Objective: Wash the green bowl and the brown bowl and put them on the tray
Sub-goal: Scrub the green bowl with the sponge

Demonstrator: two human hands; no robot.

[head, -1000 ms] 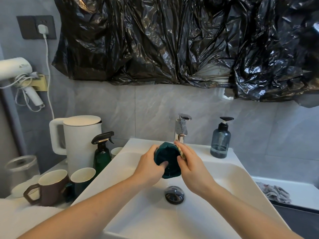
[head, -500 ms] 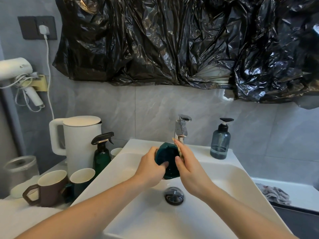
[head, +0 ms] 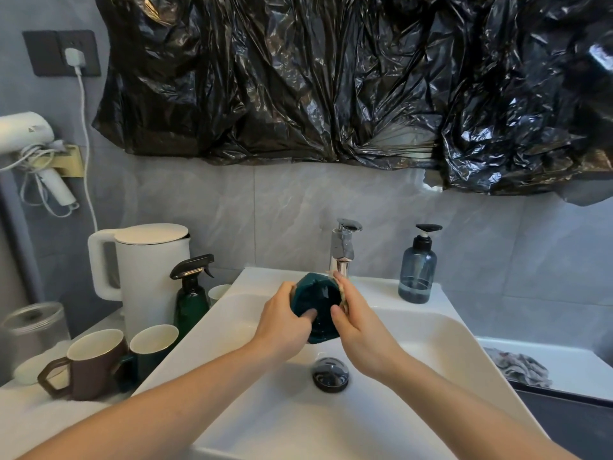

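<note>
I hold the green bowl (head: 317, 303) on its side above the white sink (head: 431, 330), just below the tap (head: 343, 249). My left hand (head: 283, 323) grips its left rim with the thumb across the dark inside. My right hand (head: 360, 323) presses a pale sponge (head: 341, 290) against the bowl's right edge; most of the sponge is hidden by the fingers. A brown mug (head: 88, 365) stands on the counter at the left, with a green mug (head: 152, 346) next to it. No tray is recognisable.
A white kettle (head: 149, 270), a dark green spray bottle (head: 191, 293) and a glass jar (head: 34, 323) crowd the left counter. A blue soap dispenser (head: 418, 265) stands right of the tap. The drain plug (head: 330, 378) sits below my hands. A crumpled cloth (head: 517, 365) lies at the right.
The bowl has turned a little in my hands, and my right hand has slid the sponge up along its right edge. Both hands stay over the sink.
</note>
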